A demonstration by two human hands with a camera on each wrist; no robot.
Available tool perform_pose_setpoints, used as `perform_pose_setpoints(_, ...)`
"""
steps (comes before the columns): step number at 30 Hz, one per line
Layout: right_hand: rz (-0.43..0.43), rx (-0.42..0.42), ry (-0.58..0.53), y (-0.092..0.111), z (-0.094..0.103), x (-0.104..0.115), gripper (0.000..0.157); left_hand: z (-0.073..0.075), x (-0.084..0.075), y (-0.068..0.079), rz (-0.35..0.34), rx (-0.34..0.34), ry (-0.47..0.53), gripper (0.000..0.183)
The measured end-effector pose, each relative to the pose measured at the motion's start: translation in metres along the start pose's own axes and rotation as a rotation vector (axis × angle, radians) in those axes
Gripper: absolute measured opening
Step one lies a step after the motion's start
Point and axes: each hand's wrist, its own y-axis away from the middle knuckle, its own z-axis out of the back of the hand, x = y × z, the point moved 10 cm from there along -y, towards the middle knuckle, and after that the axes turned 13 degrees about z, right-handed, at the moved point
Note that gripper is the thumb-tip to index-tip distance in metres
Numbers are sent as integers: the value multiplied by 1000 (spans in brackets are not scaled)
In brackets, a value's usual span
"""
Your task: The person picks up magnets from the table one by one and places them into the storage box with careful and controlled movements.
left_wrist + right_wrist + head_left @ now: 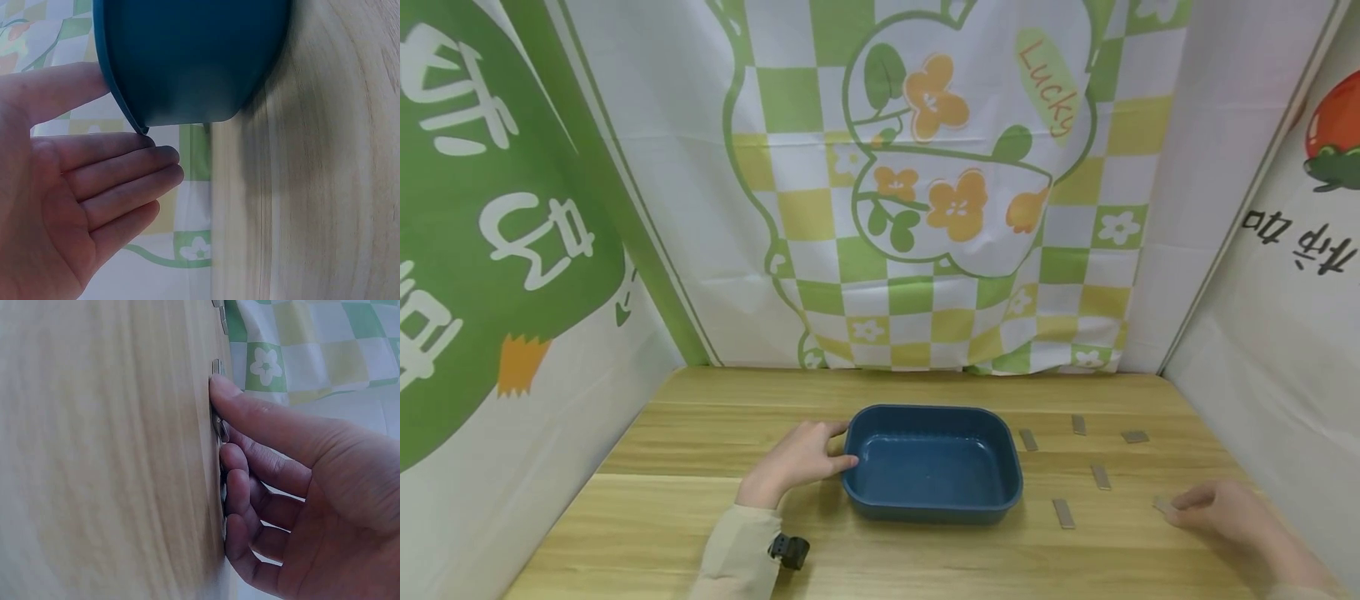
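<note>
A blue bin [932,513] is set between the left and right edges of the table [647,500], its long sides laid roughly along the far edge and apart from it. The bin's left end is held by the left hand [797,460]: the thumb is laid over the rim with its tip inside, and the index finger is reached round the outside at the far left corner. The rim is thus taken between thumb and index finger, while the other fingers are stretched straight, close together.

Near the table's right edge, a thin strip [1162,505] is pinched by the right hand [1228,512], its end left showing beyond the thumb; the remaining fingers are bent inward. Whether the strip is raised off the wood cannot be told.

Five more strips [1101,477] are scattered flat between the bin and the right edge: one just beside the bin's far right corner, two nearer the far edge, one in the middle of the group, and one off the bin's near right corner.

The left arm is covered by a pale sleeve [735,546], with a black device [790,551] worn at the wrist. Beyond the far edge, a checked cloth [925,325] is hung.
</note>
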Motion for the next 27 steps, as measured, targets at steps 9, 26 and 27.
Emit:
perform_pose_setpoints(9, -1, 23, -19, 1, -3, -3, 45, -1, -1, 0, -2, 8, 1, 59)
perform_pose_setpoints(26, 49, 1, -36, 3, -3, -4, 35, 0, 1, 0, 11, 9, 12, 60)
perform_pose_setpoints(27, 56, 1, -32, 3, -3, -3, 34, 0, 1, 0, 12, 9, 13, 60)
